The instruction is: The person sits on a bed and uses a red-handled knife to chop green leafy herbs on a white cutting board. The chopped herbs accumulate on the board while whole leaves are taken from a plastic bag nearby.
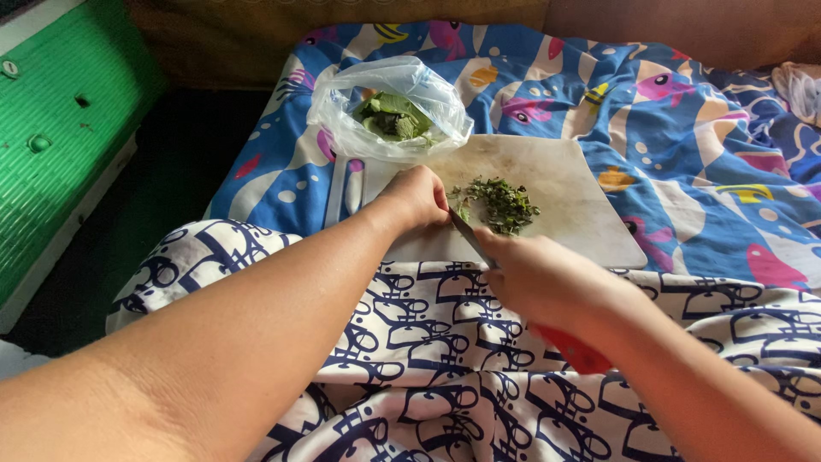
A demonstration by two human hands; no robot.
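A white cutting board lies on a blue fish-patterned sheet. A small heap of chopped green leaves sits on the board. My left hand is curled, pressing down on leaves at the heap's left edge. My right hand grips a knife with a red handle; its dark blade points up-left toward my left hand's fingers. A clear plastic bag holding whole green leaves rests on the board's far left corner.
The blue fish-patterned sheet covers the surface to the right and behind. A white cloth with dark blue pattern covers my lap. A green panel stands at left beside a dark floor gap.
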